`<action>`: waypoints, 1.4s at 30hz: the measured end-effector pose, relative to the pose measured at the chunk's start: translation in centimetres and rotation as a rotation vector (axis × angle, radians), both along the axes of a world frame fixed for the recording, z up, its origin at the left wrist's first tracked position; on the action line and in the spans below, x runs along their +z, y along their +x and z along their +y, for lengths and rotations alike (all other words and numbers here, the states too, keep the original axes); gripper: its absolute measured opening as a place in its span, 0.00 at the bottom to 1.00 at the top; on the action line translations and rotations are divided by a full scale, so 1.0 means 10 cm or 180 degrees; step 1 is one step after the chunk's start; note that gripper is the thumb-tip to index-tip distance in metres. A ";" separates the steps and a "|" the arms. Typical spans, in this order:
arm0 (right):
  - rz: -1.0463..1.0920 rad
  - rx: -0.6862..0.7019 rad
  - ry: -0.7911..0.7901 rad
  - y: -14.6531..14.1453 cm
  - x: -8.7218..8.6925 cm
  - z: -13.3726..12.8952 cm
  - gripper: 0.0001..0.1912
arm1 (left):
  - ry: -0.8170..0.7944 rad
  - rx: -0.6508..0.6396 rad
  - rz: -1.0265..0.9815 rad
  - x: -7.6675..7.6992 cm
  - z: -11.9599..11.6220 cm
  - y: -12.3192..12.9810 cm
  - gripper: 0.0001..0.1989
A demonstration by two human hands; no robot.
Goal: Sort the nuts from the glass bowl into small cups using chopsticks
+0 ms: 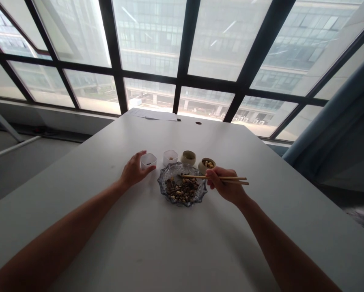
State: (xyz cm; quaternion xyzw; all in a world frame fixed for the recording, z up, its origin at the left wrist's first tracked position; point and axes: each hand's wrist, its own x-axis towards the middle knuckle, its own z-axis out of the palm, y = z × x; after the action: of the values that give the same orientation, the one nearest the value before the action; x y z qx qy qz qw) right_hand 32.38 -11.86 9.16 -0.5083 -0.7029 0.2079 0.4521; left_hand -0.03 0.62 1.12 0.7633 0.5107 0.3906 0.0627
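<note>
My left hand [134,169] has its thumb and fingers round a small white translucent cup [144,165], which stands on the table with a few dark bits inside. A pair of wooden chopsticks [230,178] is gripped in my right hand [227,188]. Their tips reach over a scalloped clear glass bowl [166,196], in among dark striped seeds and paler nuts [183,190]. Whether the tips pinch a piece is too small to tell. Right behind the bowl are a second white cup [170,157] and two beige round cups, one dark inside [188,159], the other with peanuts [208,164].
All of this stands on a large white table [133,243]. Papers [157,116] lie at its far edge, near two round holes in the top. Beyond are tall framed windows, with a blue curtain [330,105] on the right.
</note>
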 end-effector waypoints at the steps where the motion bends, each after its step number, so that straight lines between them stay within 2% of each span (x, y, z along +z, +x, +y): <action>1: 0.0014 -0.0026 0.0004 -0.01 0.00 0.00 0.27 | -0.0065 0.0026 -0.0015 0.00 0.00 0.00 0.36; 5: -0.0007 -0.0056 0.0023 -0.02 -0.04 0.01 0.27 | -0.0324 0.0125 -0.0003 0.02 -0.04 0.03 0.39; 9: 0.0123 -0.0144 0.0071 -0.02 -0.09 0.03 0.26 | -0.0446 0.0215 -0.0024 0.05 -0.06 0.05 0.37; 17: 0.0277 -0.0498 0.0316 -0.06 -0.09 0.01 0.27 | -0.0047 0.0006 -0.0263 -0.04 -0.01 0.03 0.35; 27: 0.0365 -0.0422 0.0497 -0.05 -0.11 -0.01 0.27 | 0.0322 -0.0248 -0.0298 -0.06 0.01 0.04 0.35; 31: 0.0584 -0.0461 0.0273 -0.07 -0.16 0.02 0.29 | 0.0368 -0.0292 -0.0287 -0.06 0.00 0.04 0.33; 38: 0.1302 -0.1260 -0.0261 -0.19 -0.23 0.08 0.34 | 0.0326 -0.0355 -0.0267 -0.04 -0.02 0.04 0.32; 42: 0.1398 -0.1460 -0.0301 -0.19 -0.22 0.06 0.35 | 0.0306 -0.0365 -0.0267 -0.02 -0.03 0.05 0.32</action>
State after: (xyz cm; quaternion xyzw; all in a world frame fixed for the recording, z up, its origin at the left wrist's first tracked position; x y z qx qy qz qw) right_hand 30.45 -11.26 6.91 -0.6169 -0.4451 0.2378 0.6040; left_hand 0.44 0.30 0.89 0.7764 0.4438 0.4421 0.0696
